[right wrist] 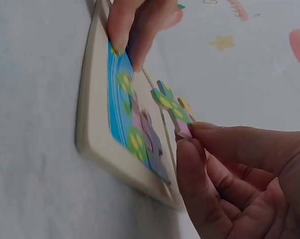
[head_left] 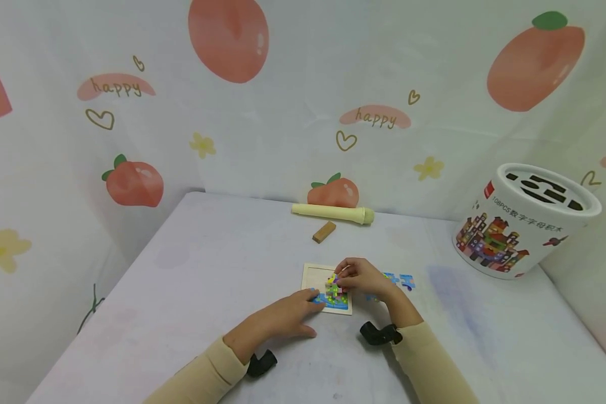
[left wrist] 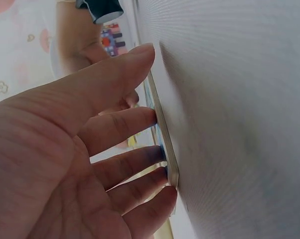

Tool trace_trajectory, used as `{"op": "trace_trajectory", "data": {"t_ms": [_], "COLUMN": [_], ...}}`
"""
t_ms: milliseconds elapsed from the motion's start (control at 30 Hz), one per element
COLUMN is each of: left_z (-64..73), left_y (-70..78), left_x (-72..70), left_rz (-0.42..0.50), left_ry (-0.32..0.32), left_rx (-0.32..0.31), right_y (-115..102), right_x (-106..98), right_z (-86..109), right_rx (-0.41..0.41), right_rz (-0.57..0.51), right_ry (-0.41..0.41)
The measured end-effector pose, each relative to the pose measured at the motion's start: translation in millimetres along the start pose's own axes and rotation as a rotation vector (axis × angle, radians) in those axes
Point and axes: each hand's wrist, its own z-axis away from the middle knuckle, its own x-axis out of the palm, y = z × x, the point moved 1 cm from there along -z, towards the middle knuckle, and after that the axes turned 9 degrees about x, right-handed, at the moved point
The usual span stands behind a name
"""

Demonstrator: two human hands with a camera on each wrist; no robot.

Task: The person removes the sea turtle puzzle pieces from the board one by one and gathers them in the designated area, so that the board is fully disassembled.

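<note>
A wooden jigsaw tray (head_left: 315,276) lies on the table with several colourful pieces (right wrist: 136,140) fitted along its near side. My left hand (head_left: 289,315) rests on the tray's left near part; its fingers (left wrist: 122,129) are spread, tips touching the fitted pieces and edge, thumb apart. Between thumb and fingertips, my right hand (head_left: 365,279) pinches a puzzle piece (right wrist: 174,107) with green, yellow and pink patches. That piece is tilted above the tray's surface in the right wrist view. Several loose blue pieces (head_left: 407,281) lie right of the tray, partly hidden behind the right hand.
Behind the tray lie a small wooden block (head_left: 324,232) and a pale yellow toy microphone (head_left: 332,213). A large white bucket (head_left: 520,224) of building blocks stands at the back right. A printed curtain (head_left: 272,123) hangs behind the table (head_left: 222,252).
</note>
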Motion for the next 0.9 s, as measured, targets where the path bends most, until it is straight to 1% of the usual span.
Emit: {"op": "trace_trajectory", "data": {"t_ms": [233, 333, 600, 900], "left_z": [-0.3, -0.1, 1.8, 1.1], "left_y": [0.9, 1.1, -0.3, -0.2], "left_x": [0.4, 0.0, 0.6, 0.3], "left_rz": [-0.017, -0.023, -0.008, 0.002], "left_ry": [0.000, 0.001, 0.018, 0.016], "left_rx": [-0.006, -0.006, -0.001, 0.000], "right_y": [14, 18, 30, 49], "right_x": [-18, -25, -40, -59], "right_z": [13.5, 21.8, 37.9, 55.8], "right_rx": [0.021, 0.033, 0.048, 0.076], "right_rz": [0.022, 0.008, -0.016, -0.049], "right_ry": [0.073, 0.106, 0.139, 0.189]}}
